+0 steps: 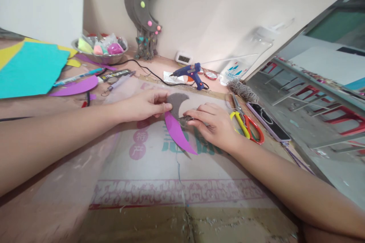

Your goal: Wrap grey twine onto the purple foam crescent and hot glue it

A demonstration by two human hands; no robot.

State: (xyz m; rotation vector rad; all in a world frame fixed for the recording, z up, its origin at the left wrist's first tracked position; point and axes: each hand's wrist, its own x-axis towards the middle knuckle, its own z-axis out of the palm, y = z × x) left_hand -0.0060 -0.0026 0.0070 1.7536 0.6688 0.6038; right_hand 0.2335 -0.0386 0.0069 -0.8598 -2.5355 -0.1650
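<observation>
Item 1: grey crescent pc. [177, 103], above mid. of printed board [137, 172]; upper L edge gripped betw. thumb & fingers of L hand [144, 105].
Item 2: purple curved pc. [180, 133], directly below item 1, top end at L thumb, pointed end toward wearer; whether joined to item 1, can't tell.
Item 3: small grey-brown bit [186, 119], pinched in fingers of R hand [213, 123], beside inner curve of item 1; exact nature unclear.
Surroundings, on bench [51, 104]:
- Glue gun [190, 71], blue, w/ black cord, beyond hands; red light showing.
- Digital clock [184, 58], wht., behind gun.
- Clear bottle [249, 55], far R, near wall.
- Hank of grey twine [242, 90], nr. bottle.
- Scissors [254, 131], yel. & red handles, just R of R hand.
- Phone [268, 120], R of scissors.
- Metal bowl [111, 59], far L, holding coloured packets [115, 48].
- Teal sheet [31, 70], L, overlapping yel. sheet [8, 55].
- Decorated grey crescent [139, 3], w/ coloured balls, upright vs. wall.
</observation>
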